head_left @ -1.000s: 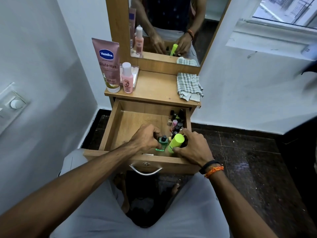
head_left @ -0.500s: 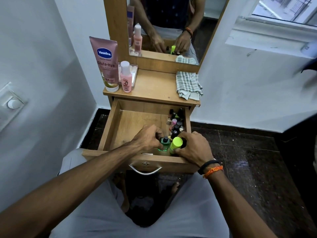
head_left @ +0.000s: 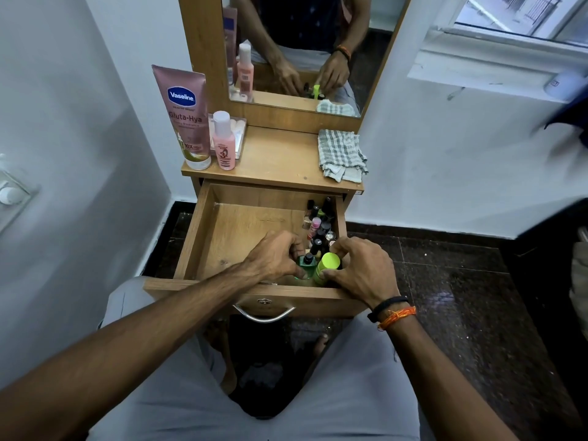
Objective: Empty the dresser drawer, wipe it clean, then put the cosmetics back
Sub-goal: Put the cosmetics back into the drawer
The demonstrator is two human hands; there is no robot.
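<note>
Since 1 second earlier, the lime-green tube point(head_left: 325, 268) had tipped from leaning far-right to nearly upright, cap up, at the drawer point(head_left: 203, 230) near-right corner. Right hand point(head_left: 359, 268) pinched it; left hand point(head_left: 273, 256) gripped a green bottle point(head_left: 306, 265). Restocking looked well underway; cloth point(head_left: 342, 154) lay on the dresser top.

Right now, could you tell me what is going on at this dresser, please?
A person is working in the open drawer. The left hand grips a small green bottle and the right hand holds a lime-green container, both at the drawer's front right. A cluster of small cosmetics stands along its right side. A checked cloth lies on the dresser top, unused.
</note>
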